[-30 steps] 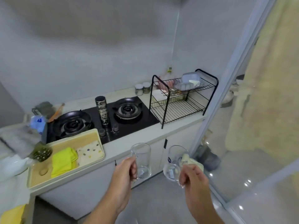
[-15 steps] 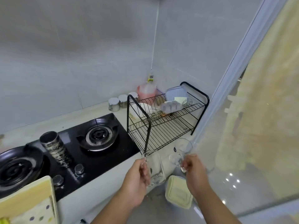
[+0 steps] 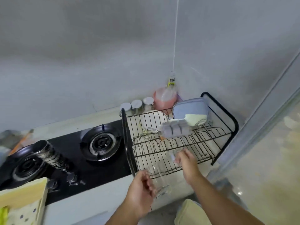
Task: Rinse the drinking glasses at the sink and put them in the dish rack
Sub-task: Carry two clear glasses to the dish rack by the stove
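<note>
1. 2 glasses were in hand, both blurred. The left hand had its fingers curled round the left glass at the front edge of the dish rack. The right hand pinched the right glass over the rack's lower shelf; exact finger lie could not be told.
2. Step, as judged: setting both on the lower shelf. Best 1 at a time, mouth down, rim square across the wires so it would not tip. Wet glass would likely slip.
3. In the way: the upper shelf carried an ice tray, a lidded box and a whisk. Glasses should go in low, at the front.
4. Around: gas hob just left of the rack, patterned cup on it, 3 jars and a pink bottle behind. No sink in view.
</note>
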